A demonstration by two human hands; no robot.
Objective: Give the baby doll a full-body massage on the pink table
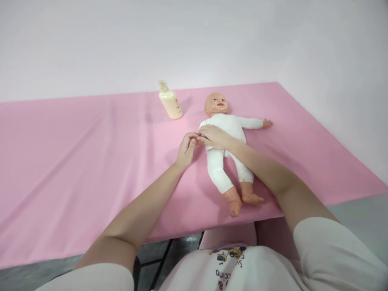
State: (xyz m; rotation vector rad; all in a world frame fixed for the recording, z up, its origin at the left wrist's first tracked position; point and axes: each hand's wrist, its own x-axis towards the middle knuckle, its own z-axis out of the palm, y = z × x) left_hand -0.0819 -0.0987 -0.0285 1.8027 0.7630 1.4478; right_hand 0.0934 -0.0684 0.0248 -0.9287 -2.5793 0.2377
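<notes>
Pink-clothed tabletop [75, 153]: both hands meet at plastic doll's [226, 125] arm, left hand [185, 148] pinching it, right hand [214, 136] flat, loosely open on the soft white suit

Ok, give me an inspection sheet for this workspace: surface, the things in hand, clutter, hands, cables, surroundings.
Surface: table under a pink cloth, lightly creased.
Things in hand: doll in white suit, on its back, head toward the wall, one arm stretched out to the side.
Clutter: cream bottle standing beyond the doll, apart from it.
Hands: left hand at the doll's near arm, fingers curled on it; right hand laid flat on the doll's chest.
Cables: nothing seen.
Surroundings: plain pale wall behind; grey floor and dark table legs below the front edge.
</notes>
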